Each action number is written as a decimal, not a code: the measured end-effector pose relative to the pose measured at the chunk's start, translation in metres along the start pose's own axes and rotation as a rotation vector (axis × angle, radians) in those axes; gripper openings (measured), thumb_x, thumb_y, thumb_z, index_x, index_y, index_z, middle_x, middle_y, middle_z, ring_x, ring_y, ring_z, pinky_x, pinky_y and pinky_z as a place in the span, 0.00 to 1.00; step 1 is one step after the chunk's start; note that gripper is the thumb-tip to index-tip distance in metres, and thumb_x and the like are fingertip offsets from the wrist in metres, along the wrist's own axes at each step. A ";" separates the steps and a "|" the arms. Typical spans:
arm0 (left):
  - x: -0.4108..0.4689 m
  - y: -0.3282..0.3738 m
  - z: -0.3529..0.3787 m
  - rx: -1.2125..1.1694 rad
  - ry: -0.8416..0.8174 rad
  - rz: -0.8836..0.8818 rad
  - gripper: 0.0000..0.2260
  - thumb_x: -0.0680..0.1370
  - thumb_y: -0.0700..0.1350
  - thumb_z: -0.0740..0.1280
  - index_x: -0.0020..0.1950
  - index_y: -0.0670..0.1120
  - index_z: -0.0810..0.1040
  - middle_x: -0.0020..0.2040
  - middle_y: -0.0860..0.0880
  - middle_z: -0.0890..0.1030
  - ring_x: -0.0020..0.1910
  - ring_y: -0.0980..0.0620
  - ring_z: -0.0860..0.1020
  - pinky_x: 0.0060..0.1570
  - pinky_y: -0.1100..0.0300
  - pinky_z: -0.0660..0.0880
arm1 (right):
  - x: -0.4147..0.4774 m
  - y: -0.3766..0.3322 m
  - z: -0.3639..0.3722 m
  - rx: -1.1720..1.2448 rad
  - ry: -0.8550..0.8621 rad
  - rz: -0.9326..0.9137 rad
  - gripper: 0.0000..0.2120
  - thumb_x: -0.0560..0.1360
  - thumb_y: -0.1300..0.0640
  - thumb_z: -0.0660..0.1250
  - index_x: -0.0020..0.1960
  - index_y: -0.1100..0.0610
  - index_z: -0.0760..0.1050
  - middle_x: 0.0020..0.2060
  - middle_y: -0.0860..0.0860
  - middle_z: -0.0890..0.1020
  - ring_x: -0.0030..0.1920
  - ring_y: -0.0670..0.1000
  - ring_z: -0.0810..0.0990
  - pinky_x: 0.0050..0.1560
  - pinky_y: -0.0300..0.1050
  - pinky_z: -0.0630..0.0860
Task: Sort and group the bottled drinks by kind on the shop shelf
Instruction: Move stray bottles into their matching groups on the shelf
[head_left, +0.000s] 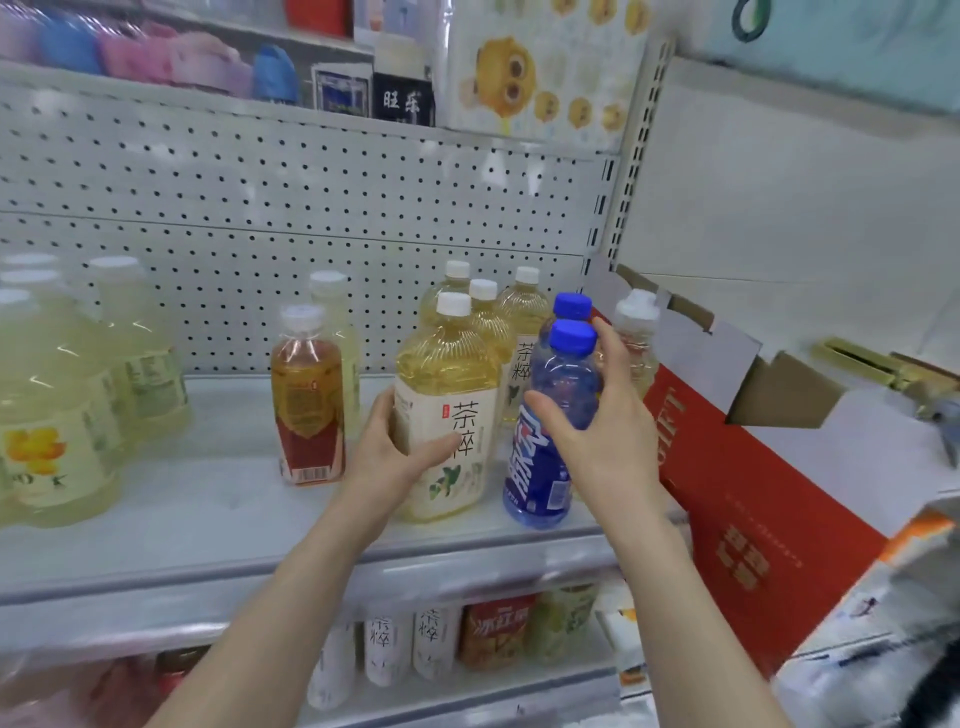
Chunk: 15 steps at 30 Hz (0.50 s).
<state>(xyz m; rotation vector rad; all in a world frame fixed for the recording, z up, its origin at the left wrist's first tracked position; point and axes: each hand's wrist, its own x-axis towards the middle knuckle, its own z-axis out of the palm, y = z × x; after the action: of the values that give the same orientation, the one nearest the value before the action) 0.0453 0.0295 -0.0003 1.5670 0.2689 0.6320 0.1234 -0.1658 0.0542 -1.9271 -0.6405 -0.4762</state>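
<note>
On the white shop shelf (208, 519) my left hand (400, 452) grips the front yellow tea bottle (447, 395), which has a white cap and a cream label. Three more of the same tea stand behind it (524, 317). My right hand (597, 415) holds a blue sports drink bottle (545, 467) with a blue cap, standing at the shelf's front; a second blue cap (571, 305) shows right behind. A red-labelled amber tea bottle (309, 400) stands to the left, with a pale bottle (332, 301) behind it. Several large pale yellow bottles (62, 415) fill the far left.
A red cardboard box (737, 509) with open flaps leans against the shelf's right end, and a clear bottle (636, 332) stands just before it. Pegboard backs the shelf. The lower shelf holds several tea bottles (431, 639) and an orange pack (496, 629).
</note>
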 end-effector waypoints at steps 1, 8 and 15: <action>0.000 -0.002 0.001 0.013 -0.012 0.002 0.36 0.61 0.53 0.80 0.67 0.54 0.72 0.58 0.54 0.84 0.57 0.54 0.83 0.55 0.51 0.82 | -0.001 0.001 0.002 -0.006 0.004 0.017 0.39 0.73 0.44 0.76 0.77 0.38 0.59 0.63 0.35 0.75 0.58 0.31 0.75 0.52 0.32 0.70; -0.023 0.011 0.010 0.495 0.171 0.269 0.40 0.73 0.48 0.77 0.79 0.53 0.59 0.75 0.47 0.68 0.74 0.48 0.66 0.72 0.51 0.65 | -0.007 -0.009 -0.002 0.098 0.105 0.018 0.28 0.76 0.49 0.74 0.73 0.50 0.70 0.63 0.43 0.80 0.65 0.48 0.78 0.66 0.56 0.75; -0.069 0.032 0.059 0.340 -0.066 0.357 0.35 0.71 0.61 0.74 0.74 0.57 0.67 0.66 0.60 0.76 0.64 0.62 0.75 0.64 0.58 0.75 | -0.014 -0.043 -0.016 0.232 0.056 -0.081 0.29 0.76 0.43 0.70 0.73 0.52 0.72 0.63 0.45 0.82 0.62 0.47 0.81 0.63 0.55 0.78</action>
<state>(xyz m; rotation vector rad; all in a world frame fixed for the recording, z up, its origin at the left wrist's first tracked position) 0.0149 -0.0603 0.0162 1.9830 0.0443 0.8405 0.0846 -0.1681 0.0824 -1.6691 -0.7075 -0.4827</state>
